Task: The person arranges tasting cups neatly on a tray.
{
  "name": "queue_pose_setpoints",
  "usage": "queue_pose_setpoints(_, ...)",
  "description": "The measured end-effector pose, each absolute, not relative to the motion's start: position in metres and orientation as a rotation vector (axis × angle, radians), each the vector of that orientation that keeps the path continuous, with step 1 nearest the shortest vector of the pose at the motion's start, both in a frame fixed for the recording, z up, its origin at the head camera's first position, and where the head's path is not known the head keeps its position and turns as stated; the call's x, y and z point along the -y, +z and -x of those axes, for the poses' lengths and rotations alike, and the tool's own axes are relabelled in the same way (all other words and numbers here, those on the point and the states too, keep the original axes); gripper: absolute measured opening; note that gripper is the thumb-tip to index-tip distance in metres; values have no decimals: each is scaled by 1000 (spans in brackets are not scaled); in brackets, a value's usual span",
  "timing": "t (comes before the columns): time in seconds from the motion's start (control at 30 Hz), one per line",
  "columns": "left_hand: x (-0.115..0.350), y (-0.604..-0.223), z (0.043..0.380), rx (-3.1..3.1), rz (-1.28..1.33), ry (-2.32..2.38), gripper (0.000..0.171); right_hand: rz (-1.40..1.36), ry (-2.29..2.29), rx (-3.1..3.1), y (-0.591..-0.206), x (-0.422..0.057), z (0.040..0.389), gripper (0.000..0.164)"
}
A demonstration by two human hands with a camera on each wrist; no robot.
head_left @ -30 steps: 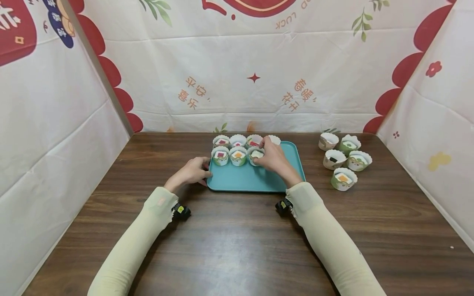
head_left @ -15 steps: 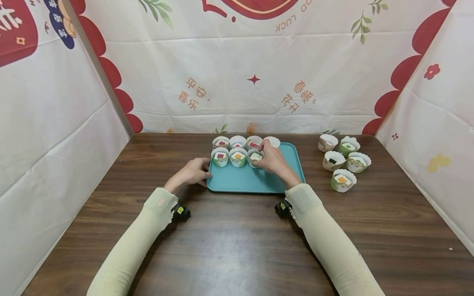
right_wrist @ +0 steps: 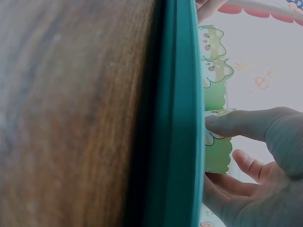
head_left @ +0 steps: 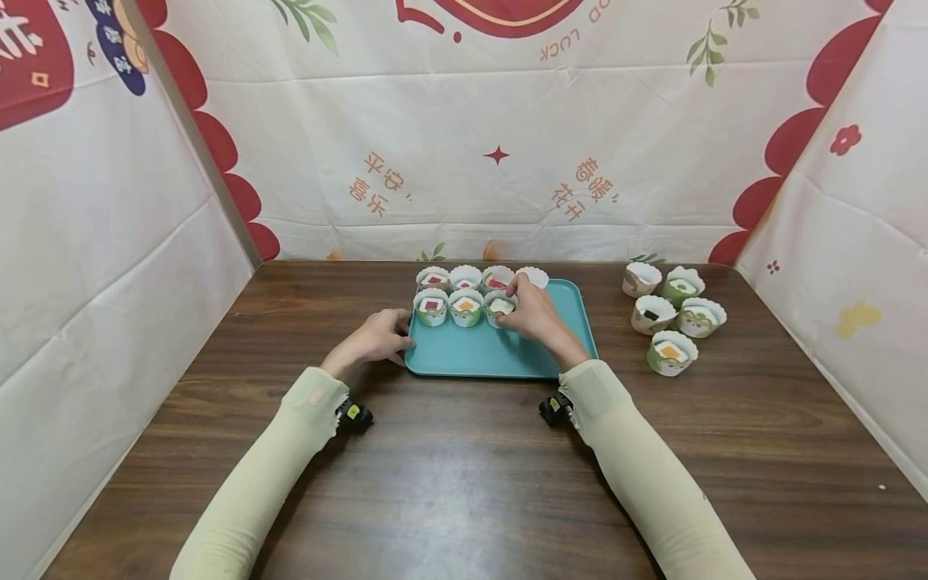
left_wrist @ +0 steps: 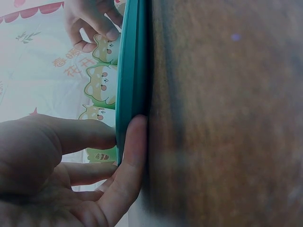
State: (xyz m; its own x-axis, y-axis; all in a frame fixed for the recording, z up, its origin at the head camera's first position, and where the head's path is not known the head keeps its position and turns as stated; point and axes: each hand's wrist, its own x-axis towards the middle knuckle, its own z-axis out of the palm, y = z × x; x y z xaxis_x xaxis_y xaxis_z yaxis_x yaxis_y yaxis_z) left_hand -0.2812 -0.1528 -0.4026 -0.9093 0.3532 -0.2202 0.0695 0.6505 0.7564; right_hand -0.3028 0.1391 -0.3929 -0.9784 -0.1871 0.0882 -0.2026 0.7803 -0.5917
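On a teal tray (head_left: 464,354), paper baking cups with scalloped rims and a cartoon animal print stand in two rows. My right hand (head_left: 538,310) holds the front row's rightmost cup (head_left: 499,306), thumb on its near side and fingers behind. In the right wrist view the thumb presses that cup's printed wall (right_wrist: 218,151). At the tray's left edge, my left hand (head_left: 375,334) grips the rim; the left wrist view has its thumb and fingers on either side of the rim (left_wrist: 128,94). Left of the held cup stand one with an orange square (head_left: 466,306) and one with a red square (head_left: 431,307).
Several more cups stand to the right of the tray, the closest (head_left: 672,353) with an orange piece inside. Behind the right hand, a white-lined cup (head_left: 532,278) ends the back row. A printed cloth (head_left: 449,193) hangs at the table's (head_left: 449,467) back and sides.
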Motion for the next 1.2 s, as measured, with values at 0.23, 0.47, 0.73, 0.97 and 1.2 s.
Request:
queue_pose_setpoints(0.23,152,-401,281,-2516,-331,1150,61,-310,969,2952,-393,-139,302,43)
queue_pose_setpoints(0.47,152,-401,280,-2512,-327,1145,61,-306,965,2952,-394,-139,303,42)
queue_pose_setpoints(0.73,153,-401,281,-2503,-313,1157,63,-314,957,2959,-393,-139,301,42)
queue_pose_setpoints(0.97,154,-402,281,-2502,-316,1148,63,-330,950,2961,-391,-139,301,44)
queue_pose_setpoints(1.2,154,-401,281,-2515,-321,1131,62,-356,960,2964,-387,-139,301,49)
